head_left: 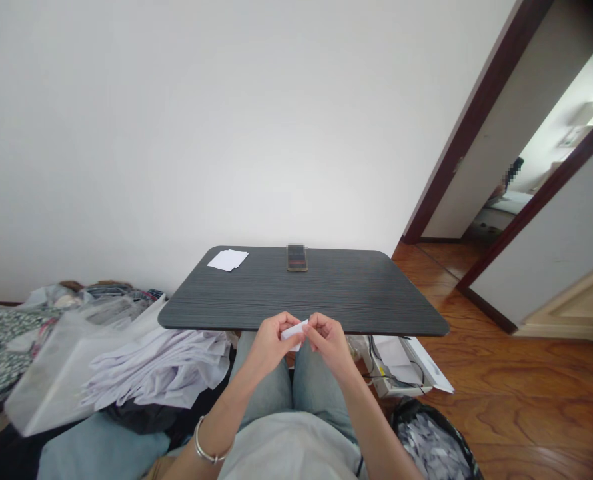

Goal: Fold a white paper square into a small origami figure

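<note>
My left hand (272, 339) pinches one end of a small white piece of paper (294, 329), which looks folded. The fingers of my right hand (325, 337) close on its other end. Both hands are held at the near edge of the dark table (346, 293), above my lap. At the table's far left lies a small stack of white paper sheets (227, 259), slightly fanned out. A phone (297, 257) rests at the middle of the far edge, its screen dark with a spot of red.
Left of the table are piled clothes and white cloth (161, 367). To the right, an open white box (399, 367) holds cables and papers. A black bag (434, 443) full of paper scraps stands on the wooden floor (541, 400). Beyond a doorway, a person is partly visible.
</note>
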Motion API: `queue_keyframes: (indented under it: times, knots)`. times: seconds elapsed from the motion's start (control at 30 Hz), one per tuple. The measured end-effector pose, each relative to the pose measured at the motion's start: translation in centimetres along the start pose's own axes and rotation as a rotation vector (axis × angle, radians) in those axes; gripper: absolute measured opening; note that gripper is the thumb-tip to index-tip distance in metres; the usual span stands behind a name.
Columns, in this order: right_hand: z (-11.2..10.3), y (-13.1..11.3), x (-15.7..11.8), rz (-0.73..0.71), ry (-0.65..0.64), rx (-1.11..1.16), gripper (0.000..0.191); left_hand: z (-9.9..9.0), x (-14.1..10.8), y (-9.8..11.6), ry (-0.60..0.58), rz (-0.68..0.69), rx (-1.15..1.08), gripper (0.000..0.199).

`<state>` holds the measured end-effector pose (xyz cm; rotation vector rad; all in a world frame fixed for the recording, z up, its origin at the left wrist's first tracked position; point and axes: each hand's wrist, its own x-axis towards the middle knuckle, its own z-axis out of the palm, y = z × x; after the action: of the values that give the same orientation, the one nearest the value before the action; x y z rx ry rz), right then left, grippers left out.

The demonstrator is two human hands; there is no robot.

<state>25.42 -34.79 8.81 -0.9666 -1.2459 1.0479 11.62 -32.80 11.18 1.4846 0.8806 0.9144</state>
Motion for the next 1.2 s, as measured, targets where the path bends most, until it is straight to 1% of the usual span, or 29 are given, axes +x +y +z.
queue_keyframes:
  times: [0.17,0.27,0.4,0.6,0.7,0.87,0.97,1.2]
  knots:
    - [-0.18,0.00,-0.12,-0.016,0.037,0.057,0.029,0.40,-0.01,-0.16,-0.006,0.040,0.032,0.021]
    - [-0.13,0.14,-0.20,-0.023,0.064,0.083,0.026,0.29,0.05,-0.40,-0.008,0.051,0.025,0.027]
    - [0.09,0.15,-0.22,-0.014,0.107,0.097,0.024,0.04,0.01,-0.44,-0.014,0.004,-0.068,0.037]
    - [0.24,0.33,0.34,0.015,0.059,0.089,0.025,-0.31,0.10,-0.41,-0.043,-0.030,-0.103,0.043]
    - [0.16,0.63,0.59,0.000,0.087,0.079,0.026,-0.42,0.34,-0.63,-0.037,-0.030,-0.118,0.045]
    - [0.00,0.84,0.70,0.003,0.140,0.122,0.028,-0.51,0.69,-0.66,0.014,-0.005,-0.174,0.041]
    - [0.04,0.75,0.65,0.020,0.146,0.149,0.028,-0.52,0.69,-0.41,0.032,0.020,-0.199,0.035]
    - [0.41,0.46,0.45,0.038,0.144,0.180,0.029,-0.44,0.58,-0.32,0.074,0.055,-0.201,0.031]
